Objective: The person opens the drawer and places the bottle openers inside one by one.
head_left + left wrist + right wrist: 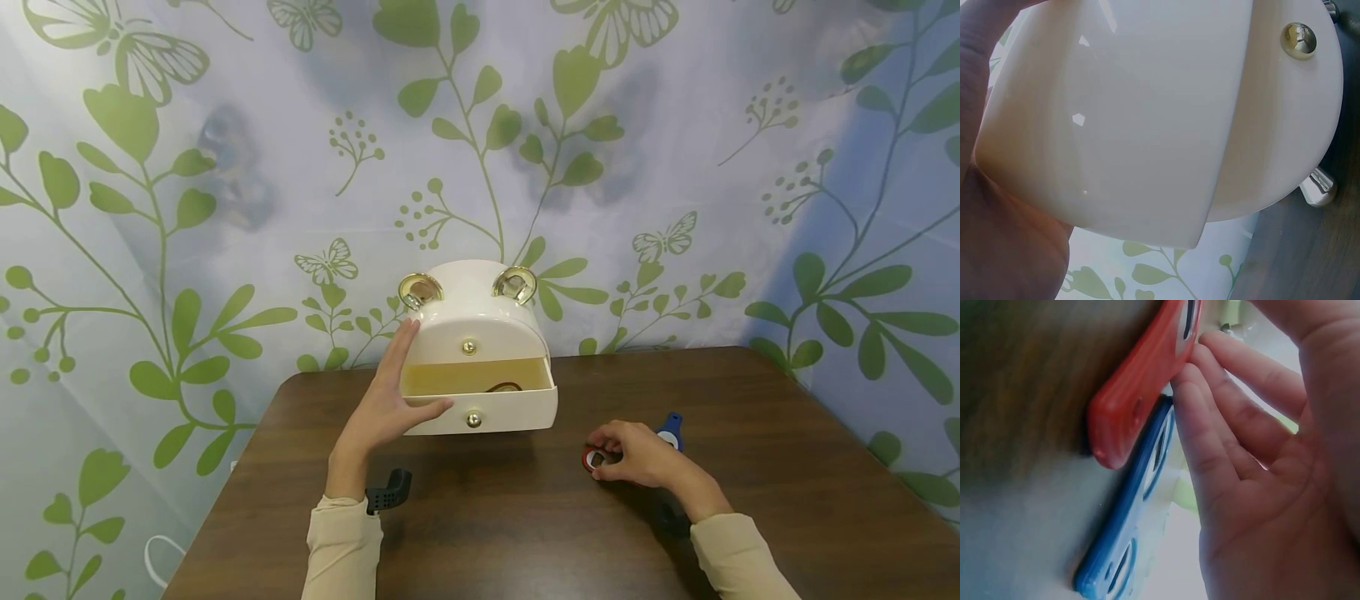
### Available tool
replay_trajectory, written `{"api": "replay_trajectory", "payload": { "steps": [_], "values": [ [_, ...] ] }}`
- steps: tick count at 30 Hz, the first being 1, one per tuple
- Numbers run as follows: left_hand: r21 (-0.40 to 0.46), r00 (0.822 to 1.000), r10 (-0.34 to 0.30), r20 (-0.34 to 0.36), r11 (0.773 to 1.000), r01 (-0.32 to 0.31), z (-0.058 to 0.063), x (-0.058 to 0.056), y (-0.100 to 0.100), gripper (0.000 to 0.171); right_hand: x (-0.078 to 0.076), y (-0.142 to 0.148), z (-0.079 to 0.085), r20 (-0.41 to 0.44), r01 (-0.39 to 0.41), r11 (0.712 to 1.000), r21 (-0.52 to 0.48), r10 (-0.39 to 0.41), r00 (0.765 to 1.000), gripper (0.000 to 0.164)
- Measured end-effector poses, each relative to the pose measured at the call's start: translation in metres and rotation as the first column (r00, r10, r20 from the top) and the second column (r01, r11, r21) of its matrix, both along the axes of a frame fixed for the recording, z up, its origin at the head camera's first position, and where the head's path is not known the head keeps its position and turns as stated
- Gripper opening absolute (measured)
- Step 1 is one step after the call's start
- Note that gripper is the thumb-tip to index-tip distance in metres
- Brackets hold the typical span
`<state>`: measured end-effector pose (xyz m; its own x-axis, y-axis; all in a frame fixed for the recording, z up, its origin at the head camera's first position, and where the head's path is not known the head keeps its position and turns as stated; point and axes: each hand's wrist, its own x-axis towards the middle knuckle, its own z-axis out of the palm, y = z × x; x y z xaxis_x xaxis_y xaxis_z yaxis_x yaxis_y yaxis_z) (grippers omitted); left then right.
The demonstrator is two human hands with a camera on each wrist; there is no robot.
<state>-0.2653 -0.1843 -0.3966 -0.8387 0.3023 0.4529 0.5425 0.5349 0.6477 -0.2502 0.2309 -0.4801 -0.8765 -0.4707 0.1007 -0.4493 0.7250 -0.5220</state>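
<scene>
A person's left hand (390,400) rests flat, fingers straight, against the left side of a cream jewellery box (480,350) at the far middle of a dark wooden table (787,467), its lower drawer (480,400) pulled open. To the right, nearer, the right hand (637,454) curls its fingertips (1210,381) onto a red tag (1141,381) lying on a blue tag (1129,512).

Glossy cream plastic on the drawer box (480,329), smooth, with shiny gold metal knobs (473,419). Dark wood-grain table (750,433), satin sheen. Smooth plastic on the red tag (1138,394) and blue tag (1129,525).
</scene>
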Motion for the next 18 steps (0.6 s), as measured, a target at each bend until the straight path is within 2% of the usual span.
{"api": "replay_trajectory", "payload": {
  "steps": [18],
  "values": [
    [0.004,1.0,-0.009,0.0,1.0,0.009,-0.0001,-0.0001,-0.0005,0.119,0.0007,-0.0015,0.0017,-0.033,0.015,0.999,0.05,-0.013,0.999,0.035]
  ]
}}
